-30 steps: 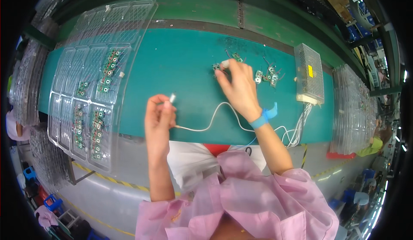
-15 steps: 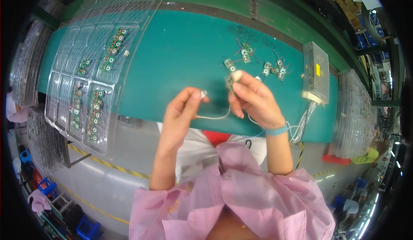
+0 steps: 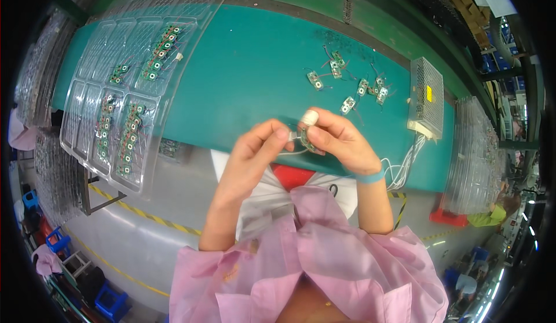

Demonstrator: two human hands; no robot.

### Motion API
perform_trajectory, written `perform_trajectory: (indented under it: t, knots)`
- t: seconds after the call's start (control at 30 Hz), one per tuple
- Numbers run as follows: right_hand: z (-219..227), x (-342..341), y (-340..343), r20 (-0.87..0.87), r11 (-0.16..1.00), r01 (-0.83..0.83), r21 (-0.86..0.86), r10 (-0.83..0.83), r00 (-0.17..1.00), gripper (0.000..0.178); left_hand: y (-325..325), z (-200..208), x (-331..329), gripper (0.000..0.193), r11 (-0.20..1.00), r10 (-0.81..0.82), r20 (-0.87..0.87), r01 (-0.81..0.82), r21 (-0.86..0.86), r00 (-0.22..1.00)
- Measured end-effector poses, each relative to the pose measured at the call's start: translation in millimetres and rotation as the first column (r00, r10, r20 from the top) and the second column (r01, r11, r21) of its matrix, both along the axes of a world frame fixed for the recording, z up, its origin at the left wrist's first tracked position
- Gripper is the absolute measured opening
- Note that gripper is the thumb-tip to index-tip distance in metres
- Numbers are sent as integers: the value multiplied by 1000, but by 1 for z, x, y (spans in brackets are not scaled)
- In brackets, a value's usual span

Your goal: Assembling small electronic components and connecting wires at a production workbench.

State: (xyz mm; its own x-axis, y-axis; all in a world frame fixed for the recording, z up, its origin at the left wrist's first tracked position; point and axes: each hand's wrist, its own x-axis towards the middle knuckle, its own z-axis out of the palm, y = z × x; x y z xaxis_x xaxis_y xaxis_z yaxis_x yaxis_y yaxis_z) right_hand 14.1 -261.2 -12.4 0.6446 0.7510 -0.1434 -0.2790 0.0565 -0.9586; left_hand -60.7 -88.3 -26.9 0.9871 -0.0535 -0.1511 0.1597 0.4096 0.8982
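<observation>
Over the table's near edge, my left hand point(image 3: 255, 152) pinches a white cable plug point(image 3: 293, 136) between thumb and fingers. A pale cable point(image 3: 294, 152) runs from it below my fingers. My right hand point(image 3: 346, 144), with a white cover on one fingertip and a blue band at the wrist, grips a small green circuit board point(image 3: 307, 141) on edge. Plug and board meet between my hands; whether the plug is seated cannot be made out. Beyond my right hand lie several loose circuit boards point(image 3: 348, 104) with thin wires.
Clear plastic trays point(image 3: 152, 149) with rows of circuit boards overhang the green table point(image 3: 243, 62) at left. At right stands a perforated metal power supply box point(image 3: 425, 91) with white cables point(image 3: 399, 169) hanging from it. Stacked clear trays point(image 3: 472, 155) rise beyond.
My left hand has brought the plug rightward to the board, and my right hand has come slightly lower. The gap between plug and board has closed. The whole view has shifted slightly.
</observation>
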Motion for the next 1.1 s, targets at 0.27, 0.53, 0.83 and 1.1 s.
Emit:
perform_trajectory:
  t: [0.27,0.53,0.83,1.1]
  knots:
    - [5,-5,1,110,1000,-6,-12,8,994,9,3,3,-6,19,997,-47,13,47,55,999]
    - [6,-9,1,117,1000,-27,-8,27,993,8,4,3,-11,19,980,-63,105,42,196,992]
    - [13,-7,4,232,965,-108,-238,165,959,11,10,-1,-14,19,993,-117,15,117,18,993]
    - [18,6,14,74,987,32,-157,-20,997,32,10,-8,-6,22,963,19,-13,-22,-269,1000]
